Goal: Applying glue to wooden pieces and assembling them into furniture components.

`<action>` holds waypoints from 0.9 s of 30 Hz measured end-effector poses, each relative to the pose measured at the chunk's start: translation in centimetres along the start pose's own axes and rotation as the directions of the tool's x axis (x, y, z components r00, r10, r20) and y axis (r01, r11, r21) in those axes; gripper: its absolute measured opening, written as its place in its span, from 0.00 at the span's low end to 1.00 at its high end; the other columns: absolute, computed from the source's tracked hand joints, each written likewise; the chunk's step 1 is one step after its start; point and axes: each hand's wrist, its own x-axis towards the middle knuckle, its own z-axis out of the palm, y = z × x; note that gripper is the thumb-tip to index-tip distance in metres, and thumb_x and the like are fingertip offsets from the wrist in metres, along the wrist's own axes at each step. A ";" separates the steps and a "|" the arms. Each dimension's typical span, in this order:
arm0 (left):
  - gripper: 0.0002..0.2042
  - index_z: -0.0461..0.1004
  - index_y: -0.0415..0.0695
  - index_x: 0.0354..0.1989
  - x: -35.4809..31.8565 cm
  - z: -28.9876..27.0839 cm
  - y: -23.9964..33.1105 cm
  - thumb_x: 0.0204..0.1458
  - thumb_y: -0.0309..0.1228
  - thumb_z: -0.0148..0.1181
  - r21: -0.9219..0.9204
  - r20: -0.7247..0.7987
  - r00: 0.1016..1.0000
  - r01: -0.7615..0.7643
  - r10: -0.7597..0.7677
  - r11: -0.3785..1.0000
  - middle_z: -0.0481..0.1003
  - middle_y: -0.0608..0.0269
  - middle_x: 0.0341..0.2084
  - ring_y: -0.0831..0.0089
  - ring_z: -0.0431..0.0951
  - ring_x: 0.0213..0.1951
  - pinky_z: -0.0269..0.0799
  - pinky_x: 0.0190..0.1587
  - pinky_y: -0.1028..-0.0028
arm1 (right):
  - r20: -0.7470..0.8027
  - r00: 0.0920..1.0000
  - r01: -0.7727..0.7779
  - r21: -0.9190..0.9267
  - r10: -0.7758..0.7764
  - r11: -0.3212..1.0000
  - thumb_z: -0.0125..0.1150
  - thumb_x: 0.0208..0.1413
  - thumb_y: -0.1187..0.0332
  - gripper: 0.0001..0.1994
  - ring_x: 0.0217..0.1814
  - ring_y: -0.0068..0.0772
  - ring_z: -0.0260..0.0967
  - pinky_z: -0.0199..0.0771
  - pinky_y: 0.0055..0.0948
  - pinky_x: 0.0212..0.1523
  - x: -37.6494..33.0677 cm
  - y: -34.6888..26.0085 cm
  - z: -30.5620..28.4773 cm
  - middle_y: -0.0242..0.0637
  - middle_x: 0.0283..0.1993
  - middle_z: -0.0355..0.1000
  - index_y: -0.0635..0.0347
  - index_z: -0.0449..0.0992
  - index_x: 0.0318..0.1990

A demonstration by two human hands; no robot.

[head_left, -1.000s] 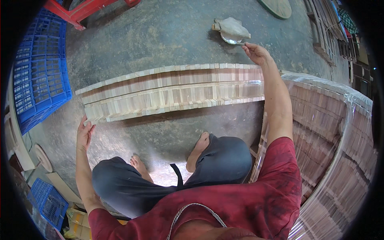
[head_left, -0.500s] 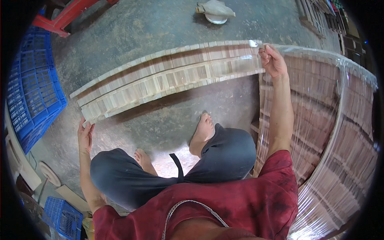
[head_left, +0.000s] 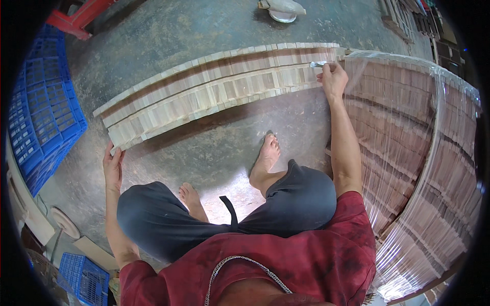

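Observation:
A long double row of small pale wooden slats (head_left: 204,94) stretches across the floor in front of me. My left hand (head_left: 113,166) grips its left end, thumb and fingers at the corner. Over the right end, my right hand (head_left: 333,80) is closed in a pinch. A small shiny whitish piece (head_left: 317,64) sticks out from its fingertips against the slats; it looks like plastic film or tape, but its kind is unclear. Close to the right hand stands a large stack of wooden slats (head_left: 388,107), covered in clear stretch film (head_left: 438,102).
Tall blue plastic crates (head_left: 46,107) stand at the left, and another blue crate (head_left: 84,278) lower left. A red metal frame (head_left: 76,23) is at the upper left. Beyond the row, a pale object (head_left: 282,11) lies on the floor. My bare feet (head_left: 265,158) are on the near side.
My right hand has moved a little left and down along the row's end, with the whitish piece at its fingertips. My left hand has closed more firmly on the left corner.

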 end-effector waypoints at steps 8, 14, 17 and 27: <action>0.26 0.61 0.39 0.67 0.3 -0.4 -0.4 0.61 0.31 0.60 0.024 0.004 1.000 -0.011 0.011 1.000 0.69 0.58 0.59 0.70 0.71 0.58 0.64 0.64 0.68 | 0.315 0.764 0.644 -0.432 -0.563 0.631 0.55 0.55 0.72 0.07 0.29 0.56 0.75 0.74 0.47 0.30 -5.2 -4.3 6.4 0.53 0.25 0.74 0.64 0.70 0.27; 0.28 0.60 0.39 0.68 0.3 -0.7 -0.2 0.60 0.31 0.61 0.035 -0.001 1.000 -0.022 0.022 0.999 0.68 0.57 0.60 0.71 0.70 0.59 0.64 0.64 0.69 | 0.246 0.908 0.319 0.122 -0.340 0.940 0.63 0.58 0.69 0.08 0.25 0.24 0.74 0.72 0.25 0.27 -2.6 -8.5 1.9 0.40 0.27 0.79 0.65 0.79 0.38; 0.29 0.60 0.39 0.69 -0.1 -0.5 -0.1 0.60 0.31 0.61 0.054 -0.008 1.000 -0.004 0.005 0.999 0.69 0.58 0.60 0.71 0.70 0.59 0.63 0.64 0.69 | 0.179 0.924 0.301 0.212 -0.339 0.930 0.64 0.58 0.69 0.09 0.26 0.22 0.75 0.72 0.23 0.29 3.3 -9.5 1.0 0.38 0.27 0.78 0.67 0.80 0.38; 0.32 0.58 0.40 0.70 -0.3 0.2 0.7 0.59 0.33 0.63 0.054 -0.013 1.000 0.023 -0.022 0.998 0.69 0.59 0.61 0.72 0.71 0.59 0.63 0.63 0.71 | 0.323 0.866 0.456 -0.193 -0.382 0.869 0.63 0.59 0.65 0.11 0.27 0.20 0.75 0.71 0.21 0.28 17.7 -3.5 11.5 0.32 0.29 0.79 0.65 0.82 0.41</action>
